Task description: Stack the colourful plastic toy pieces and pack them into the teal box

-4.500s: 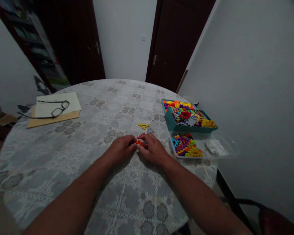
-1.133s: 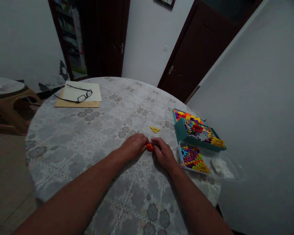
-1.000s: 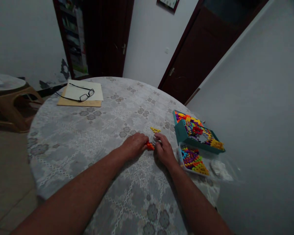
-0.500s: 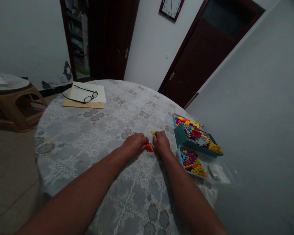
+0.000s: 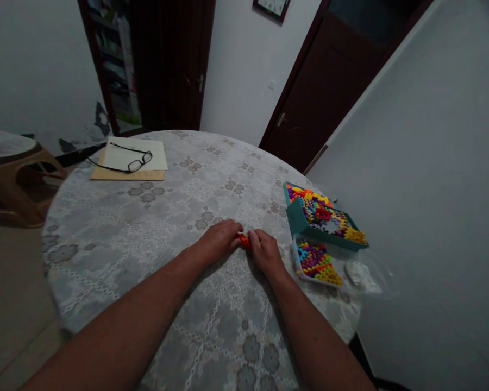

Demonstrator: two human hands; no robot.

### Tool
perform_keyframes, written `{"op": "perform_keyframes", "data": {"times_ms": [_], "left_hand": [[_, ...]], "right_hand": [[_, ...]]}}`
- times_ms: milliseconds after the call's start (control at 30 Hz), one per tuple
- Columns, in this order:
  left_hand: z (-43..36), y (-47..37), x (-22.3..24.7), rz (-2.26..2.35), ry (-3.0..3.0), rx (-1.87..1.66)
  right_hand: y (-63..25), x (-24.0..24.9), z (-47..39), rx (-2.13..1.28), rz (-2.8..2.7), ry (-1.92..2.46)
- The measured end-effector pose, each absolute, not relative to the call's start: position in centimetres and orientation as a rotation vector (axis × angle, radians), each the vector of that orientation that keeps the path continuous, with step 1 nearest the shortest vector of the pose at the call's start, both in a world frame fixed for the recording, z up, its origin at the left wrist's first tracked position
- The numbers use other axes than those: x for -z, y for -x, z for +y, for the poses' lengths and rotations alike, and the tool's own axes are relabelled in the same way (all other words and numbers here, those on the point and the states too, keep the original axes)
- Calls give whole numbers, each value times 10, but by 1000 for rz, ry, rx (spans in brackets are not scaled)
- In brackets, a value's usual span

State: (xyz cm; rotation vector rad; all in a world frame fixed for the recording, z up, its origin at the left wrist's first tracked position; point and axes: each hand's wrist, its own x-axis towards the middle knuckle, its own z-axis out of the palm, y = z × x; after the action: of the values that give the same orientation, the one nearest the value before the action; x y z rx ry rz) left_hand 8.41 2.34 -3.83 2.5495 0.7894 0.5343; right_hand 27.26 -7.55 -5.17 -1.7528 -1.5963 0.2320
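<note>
A small red-orange cluster of plastic building pieces (image 5: 244, 241) sits between my two hands, over the middle of the table, with a speck of yellow at its top. My left hand (image 5: 222, 239) pinches its left end between thumb and fingers. From the other side my right hand (image 5: 265, 251) closes on its right end, thumb on top. The fingers cover much of the cluster, so its full shape is hidden.
A clear tub (image 5: 318, 264) of colourful pieces stands at the right, before a teal box (image 5: 309, 231) of more pieces. Plastic wrapping (image 5: 367, 274) lies beside the tub. Glasses (image 5: 135, 164) rest on paper (image 5: 157, 155) at the far left of the patterned tablecloth (image 5: 212, 190).
My right hand has turned and closed onto the cluster; the yellow piece that stuck out by its fingers is now mostly hidden. The whole view has shifted slightly.
</note>
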Motion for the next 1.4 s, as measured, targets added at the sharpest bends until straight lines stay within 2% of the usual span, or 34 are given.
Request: {"op": "perform_keyframes", "data": {"times_ms": [200,533,700,900,1100,1400], "left_hand": [[30,-81,41,731,-2529,-535],[38,-80,40,616,-2366,-633],[28,-80,30,650,-2283,-615],[27,-82,25,785,-2316,-629],[33,-84,33,777,-2372,-561],[35,-82,34,818,-2387,-516]], "right_hand": [[-277,45,-79,-348,-1784,1577],[-264,36,-79,-227,-1879,1885],[-273,-2,-103,-190,-1851,1949],[-324,-48,-158,-76,-1544,1979],[-380,-25,-178,127,-1343,2115],[-406,11,-237,592,-1141,1948]]}}
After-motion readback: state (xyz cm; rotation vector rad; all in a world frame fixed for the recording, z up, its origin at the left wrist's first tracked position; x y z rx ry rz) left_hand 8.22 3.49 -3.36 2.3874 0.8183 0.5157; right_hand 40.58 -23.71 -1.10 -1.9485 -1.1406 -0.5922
